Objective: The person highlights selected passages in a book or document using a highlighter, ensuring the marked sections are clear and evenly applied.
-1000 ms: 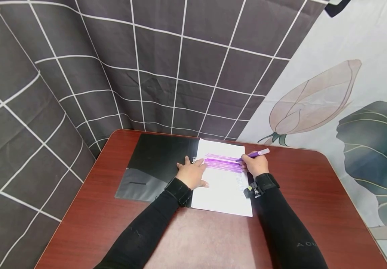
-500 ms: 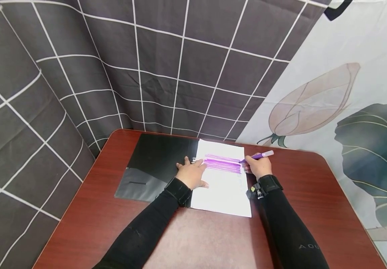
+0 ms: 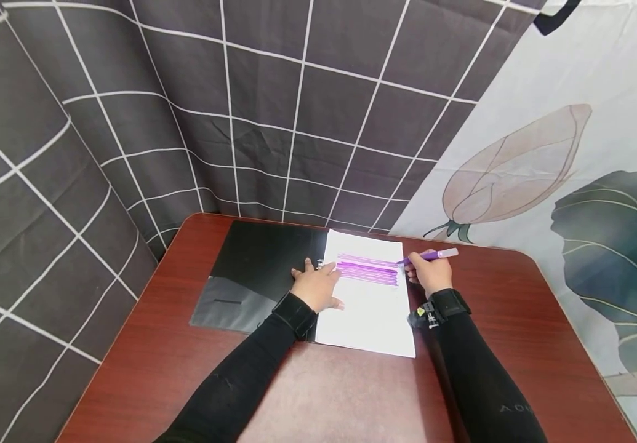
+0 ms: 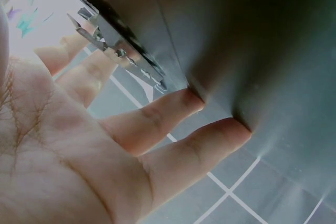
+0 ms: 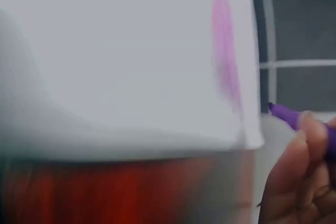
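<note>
My left hand (image 3: pixel 316 288) lies spread over the inner edge of the white paper (image 3: pixel 370 320) and the spine of an open black folder (image 3: pixel 265 252). In the left wrist view, two fingertips press the black cover, while others reach past the metal clip (image 4: pixel 123 51). My right hand (image 3: pixel 431 274) pinches a purple marker (image 3: pixel 431 255) at the paper's right edge. Purple strokes (image 3: pixel 368 271) run across the upper page. The right wrist view shows the marker's dark tip (image 5: pixel 271 106) apart from the sheet's edge in that picture; whether it touches paper I cannot tell.
The folder lies on a reddish-brown table (image 3: pixel 495 320) with rounded far corners. A grey grid-patterned cloth (image 3: pixel 263 147) hangs behind and to the left. At the right hangs a white cloth with a printed flower bud (image 3: pixel 512 169) and large leaves.
My right hand has slid rightward with the marker, from over the purple strokes to the page's right edge. The left hand has stayed in place.
</note>
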`<state>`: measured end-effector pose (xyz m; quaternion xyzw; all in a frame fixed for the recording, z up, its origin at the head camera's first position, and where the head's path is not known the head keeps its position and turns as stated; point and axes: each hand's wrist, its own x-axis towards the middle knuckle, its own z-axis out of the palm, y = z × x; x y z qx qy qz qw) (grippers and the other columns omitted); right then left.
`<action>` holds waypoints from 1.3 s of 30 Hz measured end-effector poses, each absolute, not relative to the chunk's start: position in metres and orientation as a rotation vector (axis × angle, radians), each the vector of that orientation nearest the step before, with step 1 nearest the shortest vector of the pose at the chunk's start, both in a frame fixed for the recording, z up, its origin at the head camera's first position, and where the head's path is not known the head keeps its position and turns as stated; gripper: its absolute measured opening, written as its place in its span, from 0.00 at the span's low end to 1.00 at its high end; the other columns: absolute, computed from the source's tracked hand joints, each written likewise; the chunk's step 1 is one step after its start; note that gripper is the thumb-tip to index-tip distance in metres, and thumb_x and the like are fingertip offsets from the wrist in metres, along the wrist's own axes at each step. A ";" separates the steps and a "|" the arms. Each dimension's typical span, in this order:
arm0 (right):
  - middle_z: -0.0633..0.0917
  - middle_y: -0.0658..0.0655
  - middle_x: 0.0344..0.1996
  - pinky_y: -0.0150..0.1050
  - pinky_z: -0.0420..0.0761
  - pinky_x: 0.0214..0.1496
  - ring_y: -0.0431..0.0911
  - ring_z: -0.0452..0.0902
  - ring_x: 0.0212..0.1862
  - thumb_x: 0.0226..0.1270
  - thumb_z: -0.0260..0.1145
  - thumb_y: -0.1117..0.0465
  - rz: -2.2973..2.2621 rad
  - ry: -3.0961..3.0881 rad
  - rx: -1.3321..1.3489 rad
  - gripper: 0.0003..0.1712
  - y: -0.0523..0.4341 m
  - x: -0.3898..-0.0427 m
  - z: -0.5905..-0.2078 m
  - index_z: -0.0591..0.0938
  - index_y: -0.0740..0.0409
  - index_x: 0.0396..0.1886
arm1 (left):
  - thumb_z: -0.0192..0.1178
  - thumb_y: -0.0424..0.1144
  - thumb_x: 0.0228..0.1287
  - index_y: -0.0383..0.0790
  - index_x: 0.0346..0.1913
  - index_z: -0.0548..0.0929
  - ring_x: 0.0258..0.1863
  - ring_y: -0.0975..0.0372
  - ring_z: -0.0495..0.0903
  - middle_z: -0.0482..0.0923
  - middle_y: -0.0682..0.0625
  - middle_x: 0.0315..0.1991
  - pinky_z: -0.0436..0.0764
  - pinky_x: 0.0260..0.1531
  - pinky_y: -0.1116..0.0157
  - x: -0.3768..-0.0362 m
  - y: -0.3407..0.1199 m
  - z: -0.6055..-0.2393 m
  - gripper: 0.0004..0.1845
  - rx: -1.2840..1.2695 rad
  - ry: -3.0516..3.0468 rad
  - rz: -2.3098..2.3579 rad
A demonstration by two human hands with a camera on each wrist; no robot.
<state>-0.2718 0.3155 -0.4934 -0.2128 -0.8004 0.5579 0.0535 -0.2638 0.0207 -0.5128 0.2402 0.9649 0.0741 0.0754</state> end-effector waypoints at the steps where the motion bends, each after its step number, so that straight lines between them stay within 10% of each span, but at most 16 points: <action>1: 0.86 0.44 0.21 0.28 0.87 0.30 0.35 0.81 0.23 0.83 0.68 0.57 1.730 -2.383 -0.633 0.11 0.310 -0.272 -0.491 0.80 0.61 0.42 | 0.76 0.68 0.68 0.52 0.87 0.73 0.84 0.23 0.64 0.68 0.50 0.90 0.75 0.69 0.20 -0.264 0.021 -0.513 0.50 0.723 2.892 0.217; 17: 0.87 0.44 0.22 0.26 0.86 0.28 0.33 0.83 0.21 0.82 0.68 0.58 1.770 -2.511 -0.369 0.12 0.209 -0.295 -0.504 0.79 0.60 0.40 | 0.74 0.75 0.65 0.54 0.85 0.76 0.83 0.22 0.67 0.70 0.53 0.89 0.78 0.65 0.18 -0.276 0.028 -0.532 0.52 0.744 2.924 0.182; 39: 0.95 0.55 0.31 0.28 0.82 0.31 0.37 0.84 0.25 0.81 0.71 0.54 1.544 -2.700 -0.348 0.13 0.196 -0.302 -0.509 0.86 0.61 0.40 | 0.73 0.76 0.64 0.55 0.86 0.76 0.83 0.22 0.66 0.69 0.54 0.89 0.78 0.65 0.18 -0.282 0.026 -0.544 0.52 0.739 2.937 0.170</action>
